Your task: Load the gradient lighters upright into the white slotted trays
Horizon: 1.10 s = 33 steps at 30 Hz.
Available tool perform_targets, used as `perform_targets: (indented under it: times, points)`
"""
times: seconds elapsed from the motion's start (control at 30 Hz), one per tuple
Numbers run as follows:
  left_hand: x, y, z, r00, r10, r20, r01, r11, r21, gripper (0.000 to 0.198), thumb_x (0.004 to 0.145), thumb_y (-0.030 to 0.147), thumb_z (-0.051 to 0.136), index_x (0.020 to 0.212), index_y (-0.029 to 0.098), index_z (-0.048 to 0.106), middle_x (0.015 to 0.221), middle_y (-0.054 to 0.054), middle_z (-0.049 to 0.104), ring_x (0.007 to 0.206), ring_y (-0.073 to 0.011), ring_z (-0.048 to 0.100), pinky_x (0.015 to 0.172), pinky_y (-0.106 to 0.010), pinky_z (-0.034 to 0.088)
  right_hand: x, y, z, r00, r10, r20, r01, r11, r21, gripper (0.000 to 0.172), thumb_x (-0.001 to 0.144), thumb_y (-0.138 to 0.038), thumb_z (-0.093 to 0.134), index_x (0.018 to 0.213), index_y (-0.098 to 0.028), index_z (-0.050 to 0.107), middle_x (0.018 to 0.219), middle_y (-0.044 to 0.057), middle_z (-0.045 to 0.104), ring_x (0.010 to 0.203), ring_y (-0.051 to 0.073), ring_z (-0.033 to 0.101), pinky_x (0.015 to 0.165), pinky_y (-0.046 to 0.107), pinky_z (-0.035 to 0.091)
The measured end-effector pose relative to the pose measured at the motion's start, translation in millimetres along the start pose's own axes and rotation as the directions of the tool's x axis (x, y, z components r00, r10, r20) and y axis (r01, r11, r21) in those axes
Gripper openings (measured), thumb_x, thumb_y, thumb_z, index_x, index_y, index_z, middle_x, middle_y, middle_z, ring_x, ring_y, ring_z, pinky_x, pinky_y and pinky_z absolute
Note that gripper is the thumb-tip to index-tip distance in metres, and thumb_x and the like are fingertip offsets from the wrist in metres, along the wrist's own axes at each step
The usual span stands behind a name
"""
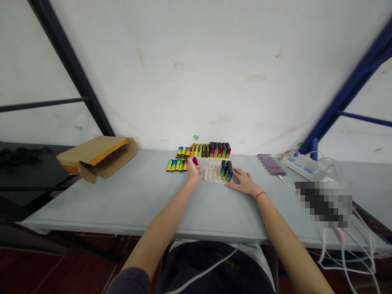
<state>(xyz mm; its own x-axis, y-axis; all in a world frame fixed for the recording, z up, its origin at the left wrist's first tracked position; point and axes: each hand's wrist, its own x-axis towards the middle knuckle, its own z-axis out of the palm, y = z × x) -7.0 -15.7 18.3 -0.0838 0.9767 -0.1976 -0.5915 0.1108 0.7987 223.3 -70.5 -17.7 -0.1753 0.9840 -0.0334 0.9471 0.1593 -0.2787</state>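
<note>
I see my left hand [194,170] raised a little above the table [122,204], with the fingers closed around one magenta lighter [195,161], just beside the left edge of the white tray [211,175]. My right hand [243,182] lies open and flat on the table, its fingers touching the right corner of the tray, next to the few dark-capped lighters in the tray [227,169].

The tray has many free holes, and I judge that the lighter can miss its hole or enter tilted, because the holes look small and close together. If it goes in crooked, it can push against the standing lighters and tip them. If my right hand lifts, the light tray can slide on the smooth table.

Behind the tray, the row of upright lighters [211,150] stands near. A wide reach with my left arm can knock it down like dominoes, or scatter the flat group of lighters [177,165] on the left. The cardboard box [96,157] and the power strip [304,164] are well apart.
</note>
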Motion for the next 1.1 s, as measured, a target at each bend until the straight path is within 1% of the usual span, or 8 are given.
perform_targets:
  times: [0.17, 0.3, 0.5, 0.57, 0.67, 0.73, 0.93, 1.1]
  points:
    - [-5, -2, 4.0, 1.0, 0.0, -0.031, -0.001, 0.999, -0.035, 0.035, 0.09, 0.04, 0.034, 0.059, 0.023, 0.033, 0.04, 0.01, 0.017, 0.03, -0.0063, 0.013, 0.033, -0.019, 0.009, -1, -2, -2, 1.0, 0.007, 0.005, -0.007, 1.0, 0.004, 0.077, 0.089, -0.064, 0.056, 0.151, -0.021, 0.043, 0.164, 0.017, 0.028, 0.152, 0.035, 0.022, 0.119, 0.066, 0.015]
    - [-5, -7, 2.6, 1.0, 0.013, -0.001, -0.013, 0.999, -0.039, 0.041, 0.091, 0.049, 0.035, 0.06, 0.023, 0.033, 0.041, 0.01, 0.018, 0.032, -0.0062, 0.015, 0.034, -0.018, 0.011, -2, -3, -2, 1.0, 0.012, 0.005, -0.012, 1.0, 0.006, 0.078, 0.088, -0.065, 0.056, 0.151, -0.021, 0.043, 0.164, 0.017, 0.028, 0.152, 0.035, 0.021, 0.12, 0.065, 0.014]
    - [-2, -18, 1.2, 0.982, 0.037, 0.185, -0.069, 0.983, 0.17, 0.044, 0.09, 0.063, 0.044, 0.072, 0.022, 0.043, 0.044, 0.01, 0.032, 0.034, -0.0067, 0.025, 0.036, -0.019, 0.02, 0, -1, 1, 1.0, 0.008, -0.006, -0.008, 1.0, 0.011, 0.078, 0.087, -0.066, 0.056, 0.151, -0.023, 0.043, 0.164, 0.015, 0.028, 0.152, 0.036, 0.022, 0.119, 0.066, 0.015]
    - [-4, -23, 0.6, 0.937, 0.159, 0.311, -0.249, 0.927, 0.279, 0.036, 0.089, 0.057, 0.052, 0.081, 0.022, 0.048, 0.052, 0.007, 0.046, 0.04, -0.0079, 0.039, 0.042, -0.019, 0.032, 1, 0, 1, 1.0, 0.008, -0.009, -0.008, 1.0, 0.004, 0.078, 0.087, -0.066, 0.056, 0.152, -0.024, 0.042, 0.164, 0.015, 0.028, 0.152, 0.036, 0.022, 0.119, 0.066, 0.015]
    - [-7, -31, -0.5, 0.79, 0.322, 0.522, -0.554, 0.739, 0.383, 0.029, 0.088, 0.048, 0.059, 0.089, 0.02, 0.058, 0.078, -0.001, 0.064, 0.071, -0.0124, 0.06, 0.066, -0.023, 0.048, 2, 0, 2, 1.0, 0.009, -0.009, -0.009, 1.0, -0.006, 0.079, 0.087, -0.067, 0.056, 0.152, -0.025, 0.041, 0.164, 0.016, 0.028, 0.152, 0.037, 0.021, 0.119, 0.066, 0.016]
    - [-7, -36, -1.1, 0.718, 0.341, 0.607, -0.658, 0.617, 0.432, 0.029, 0.087, 0.047, 0.061, 0.092, 0.018, 0.065, 0.094, -0.006, 0.067, 0.087, -0.0163, 0.062, 0.073, -0.025, 0.051, 2, 1, 2, 1.0, 0.004, -0.01, -0.004, 1.0, -0.006, 0.08, 0.087, -0.068, 0.056, 0.152, -0.025, 0.041, 0.164, 0.016, 0.027, 0.152, 0.038, 0.022, 0.118, 0.066, 0.017]
    - [-3, -48, -4.2, 0.657, 0.22, 0.721, -0.7, 0.534, 0.474, 0.034, 0.091, 0.043, 0.058, 0.109, 0.017, 0.068, 0.11, -0.011, 0.07, 0.098, -0.0214, 0.066, 0.083, -0.031, 0.055, 2, 0, 2, 1.0, 0.003, -0.011, -0.003, 1.0, -0.007, 0.079, 0.087, -0.069, 0.054, 0.152, -0.025, 0.042, 0.164, 0.015, 0.027, 0.152, 0.037, 0.023, 0.119, 0.066, 0.017]
    - [-4, -46, -7.3, 0.64, 0.244, 0.728, -0.746, 0.423, 0.515, 0.033, 0.093, 0.04, 0.056, 0.113, 0.017, 0.069, 0.11, -0.01, 0.07, 0.099, -0.022, 0.067, 0.088, -0.034, 0.055, 2, 1, 3, 1.0, -0.006, -0.017, 0.006, 1.0, -0.014, 0.08, 0.087, -0.069, 0.055, 0.152, -0.024, 0.041, 0.164, 0.016, 0.027, 0.152, 0.037, 0.022, 0.118, 0.066, 0.017]
